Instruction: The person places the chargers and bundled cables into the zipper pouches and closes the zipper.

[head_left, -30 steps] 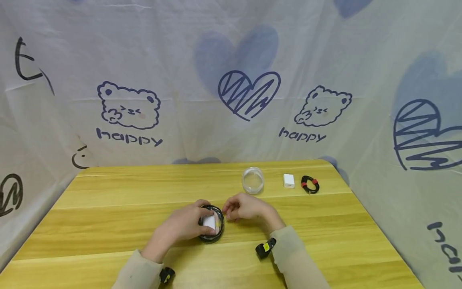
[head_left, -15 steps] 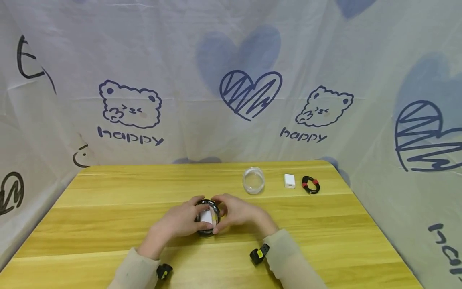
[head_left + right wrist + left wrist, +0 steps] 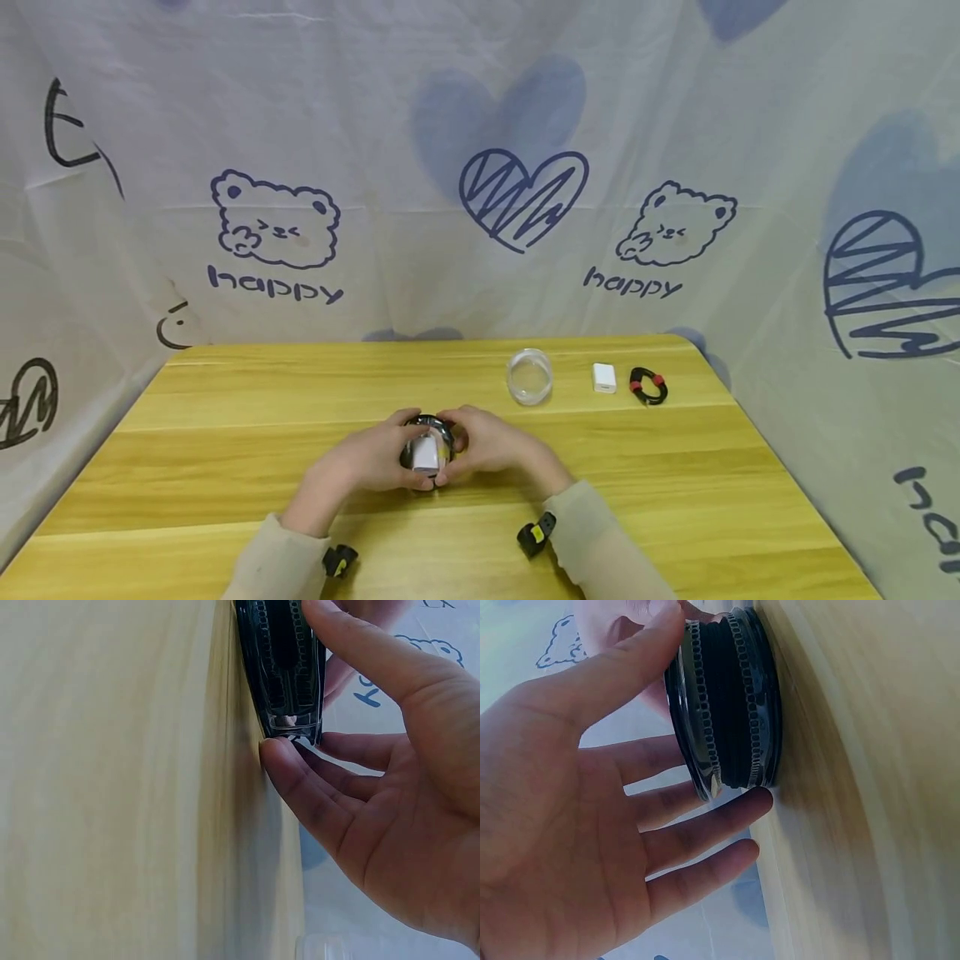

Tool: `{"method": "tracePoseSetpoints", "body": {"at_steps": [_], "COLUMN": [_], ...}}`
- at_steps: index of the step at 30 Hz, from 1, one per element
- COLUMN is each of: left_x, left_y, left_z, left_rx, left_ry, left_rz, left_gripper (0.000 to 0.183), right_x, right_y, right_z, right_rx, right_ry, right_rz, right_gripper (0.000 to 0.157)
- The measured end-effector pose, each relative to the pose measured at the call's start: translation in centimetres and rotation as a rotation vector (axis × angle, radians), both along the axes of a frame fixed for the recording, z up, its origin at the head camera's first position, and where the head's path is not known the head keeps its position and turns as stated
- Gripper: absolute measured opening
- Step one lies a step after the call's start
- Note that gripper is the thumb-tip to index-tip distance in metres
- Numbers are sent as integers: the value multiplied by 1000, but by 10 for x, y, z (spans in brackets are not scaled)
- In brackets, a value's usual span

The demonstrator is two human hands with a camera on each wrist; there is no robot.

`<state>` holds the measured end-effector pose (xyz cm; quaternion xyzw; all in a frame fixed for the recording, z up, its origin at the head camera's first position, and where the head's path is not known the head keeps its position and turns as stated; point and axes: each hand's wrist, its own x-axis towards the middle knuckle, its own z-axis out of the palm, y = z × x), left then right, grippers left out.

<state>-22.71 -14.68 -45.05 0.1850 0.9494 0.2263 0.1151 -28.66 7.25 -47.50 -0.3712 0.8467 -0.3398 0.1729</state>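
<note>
A round black spool (image 3: 426, 454) is held between both hands, low over the middle of the table. In the head view a white patch shows on its top. From the left wrist, the spool (image 3: 727, 705) has dark windings between two glossy rims with beaded edges. My left hand (image 3: 367, 457) grips its left side, thumb on the near rim and fingers round the far edge. On the opposite side, my right hand (image 3: 487, 440) holds it between thumb and fingers. In the right wrist view, a fingertip of the right hand (image 3: 405, 765) sits under a clear notch at the edge.
A clear round container (image 3: 529, 377) stands toward the back of the wooden table (image 3: 262, 408). To its right lie a white charger plug (image 3: 603, 377) and a coiled black cable (image 3: 648, 386) with red ties. A printed cloth (image 3: 397, 100) hangs behind.
One second ago only the left hand held the spool, with the right hand just beside it. The right hand has come in from the right and grips it; the spool has shifted slightly left and away.
</note>
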Motion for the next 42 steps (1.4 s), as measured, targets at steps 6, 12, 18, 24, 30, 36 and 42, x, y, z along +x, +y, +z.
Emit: {"method": "tracePoseSetpoints", "body": {"at_steps": [6, 12, 18, 24, 30, 36, 42], "left_x": [1, -1, -8, -21, -37, -52, -57], "left_y": [-1, -7, -21, -47, -72, -99, -123], "left_z": [-1, -1, -3, -8, -3, -2, 1], "left_rx": [-13, -32, -36, -57, -43, -18, 13], "left_ry": [11, 32, 94, 108, 78, 78, 52], "left_rz": [6, 39, 29, 17, 4, -15, 19], "left_gripper": [80, 88, 84, 85, 84, 84, 82], "right_x": [1, 1, -6, -18, -26, -34, -37], "right_y": [-2, -13, -34, -60, -87, -113, -135], "right_z": [0, -4, -6, -10, -12, -15, -16], "right_rx": [13, 7, -33, -33, -31, -86, -112], "right_ry": [8, 53, 35, 75, 100, 51, -26], "right_rz": [-14, -39, -47, -62, -109, -136, -169], "right_gripper": [85, 82, 70, 74, 78, 77, 79]}}
